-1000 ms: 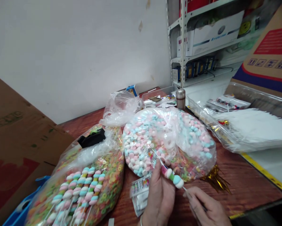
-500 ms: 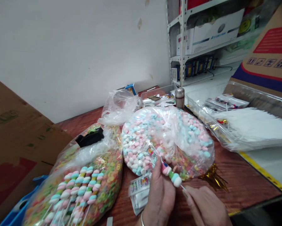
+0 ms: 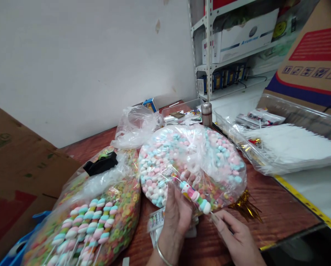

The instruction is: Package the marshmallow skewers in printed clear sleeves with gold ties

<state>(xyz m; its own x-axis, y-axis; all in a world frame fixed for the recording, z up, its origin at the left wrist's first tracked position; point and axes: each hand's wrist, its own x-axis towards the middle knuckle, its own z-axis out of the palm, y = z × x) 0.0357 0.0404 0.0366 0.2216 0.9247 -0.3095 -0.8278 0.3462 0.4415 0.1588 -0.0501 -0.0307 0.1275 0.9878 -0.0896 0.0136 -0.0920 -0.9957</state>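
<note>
A marshmallow skewer (image 3: 194, 194) in pink, white, blue and green lies slantwise above the table. My right hand (image 3: 234, 234) is closed, pinching its thin white stick just below the lowest marshmallow. At the skewer's upper end, my left hand (image 3: 178, 212) curls around a small clear printed bag (image 3: 169, 171), thumb on the near side and fingers partly hidden behind. The bag appears to cover the skewer's upper part. Under my left hand lie more printed bags (image 3: 156, 220). Several finished skewers (image 3: 89, 221) rest on a big bag of ring candy (image 3: 126, 199) to the left.
A large bag of marshmallows (image 3: 157, 147) sits behind my hands. A black tape dispenser (image 3: 101, 164) lies on the ring candy bag. At right, a clear tray (image 3: 265, 168) holds white sticks (image 3: 295, 144). A metal bottle (image 3: 206, 114) and gold tinsel (image 3: 245, 207) are nearby.
My left thumb has moved off the skewer, and more of its marshmallows show between my hands. My right hand still pinches the stick. The view has shifted slightly to the right.
</note>
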